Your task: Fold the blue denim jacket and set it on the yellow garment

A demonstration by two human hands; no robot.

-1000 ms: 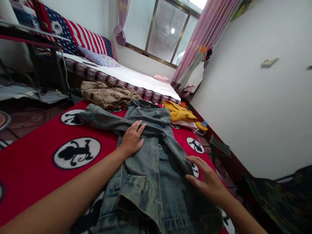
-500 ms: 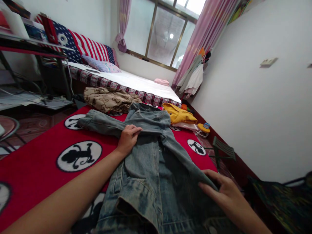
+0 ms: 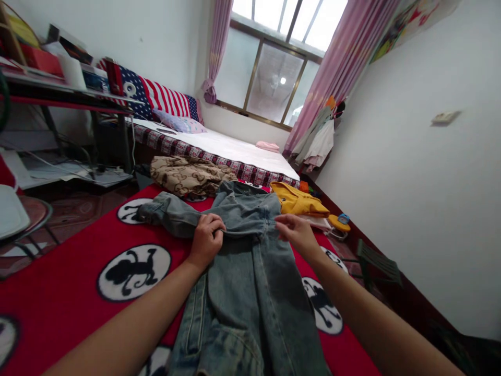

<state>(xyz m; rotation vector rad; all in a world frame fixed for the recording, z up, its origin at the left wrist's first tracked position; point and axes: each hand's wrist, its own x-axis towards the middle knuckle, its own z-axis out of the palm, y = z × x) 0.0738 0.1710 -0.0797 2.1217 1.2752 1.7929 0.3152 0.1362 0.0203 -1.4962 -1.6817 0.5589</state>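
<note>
A denim jacket (image 3: 250,271) lies lengthwise away from the person on a red blanket (image 3: 70,261), left hand (image 3: 206,241) and right hand (image 3: 296,233) both pinching its shoulder line.

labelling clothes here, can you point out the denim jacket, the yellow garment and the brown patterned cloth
denim jacket (image 3: 254,282): head view, on its flat middle panel below the hands.
yellow garment (image 3: 297,201): head view, on its upper folded surface.
brown patterned cloth (image 3: 188,175): head view, on the middle of the crumpled heap.
</note>
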